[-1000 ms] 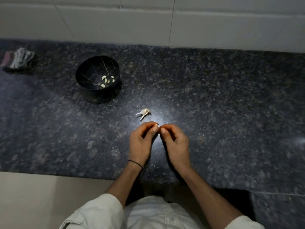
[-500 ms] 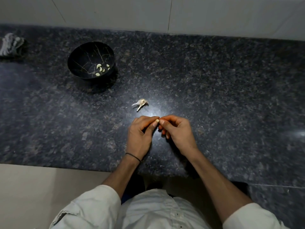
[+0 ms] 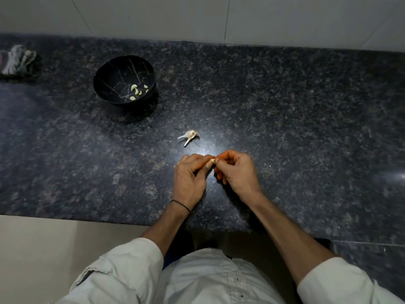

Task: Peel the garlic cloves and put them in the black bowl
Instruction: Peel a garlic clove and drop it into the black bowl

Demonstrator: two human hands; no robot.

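Dark speckled granite counter (image 3: pixel 285 106), pale tiled wall (image 3: pixel 153 16) behind. Pinching one garlic clove (image 3: pixel 212 160) between left hand (image 3: pixel 189 178) and right hand (image 3: pixel 237 170), both curled on it, centre frame. At 10 o'clock from hands: black bowl (image 3: pixel 109 71) holding peeled cloves (image 3: pixel 135 91); at 12, just beyond: loose garlic husk (image 3: pixel 189 136).

One left hand (image 3: pixel 189 178) and one right hand (image 3: pixel 237 172) pinched one garlic clove (image 3: pixel 212 160) between them. One black bowl (image 3: pixel 114 75) held at least five peeled cloves (image 3: pixel 134 87). One husk scrap (image 3: pixel 189 136) and one cloth bundle (image 3: pixel 18 60) lay on the single counter (image 3: pixel 285 128).
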